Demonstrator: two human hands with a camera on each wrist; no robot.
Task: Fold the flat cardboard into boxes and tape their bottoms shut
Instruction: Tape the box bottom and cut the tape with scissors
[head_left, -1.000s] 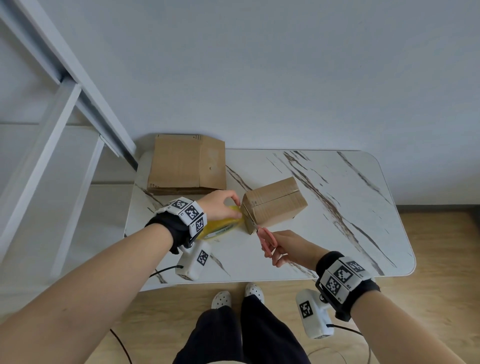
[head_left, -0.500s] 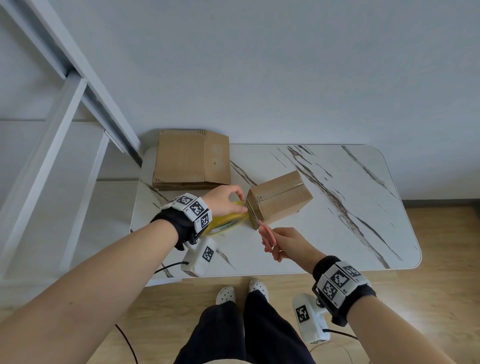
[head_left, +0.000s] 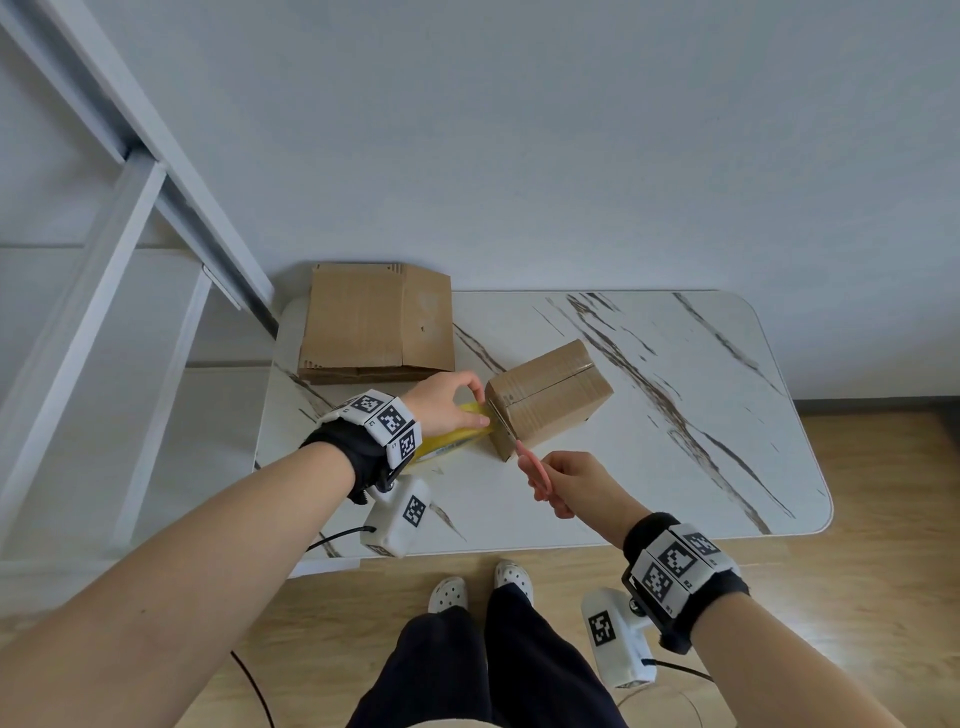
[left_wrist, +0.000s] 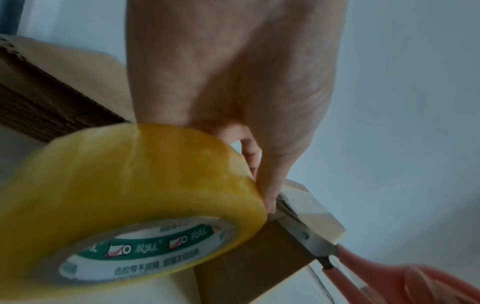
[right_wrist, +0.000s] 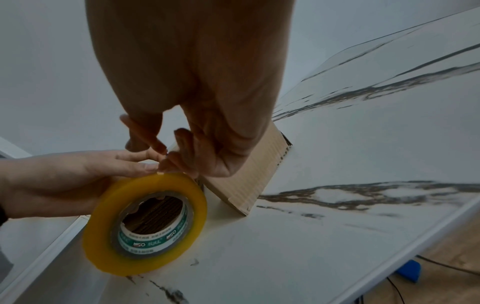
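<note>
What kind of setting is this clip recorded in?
Probably a plain room at home or a small office, not a packing line: a marble-patterned table against a bare white wall, wood-look flooring, and a white metal frame at the left.

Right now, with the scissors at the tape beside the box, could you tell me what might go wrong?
1. The scissors' blades sit right by the left hand's fingertips pinching the tape; a slip could nick them.
2. The folded box lies free on the table, held by nothing, so the cut could drag it.
3. Once severed, the tape roll's loose end may stick back down.
</note>
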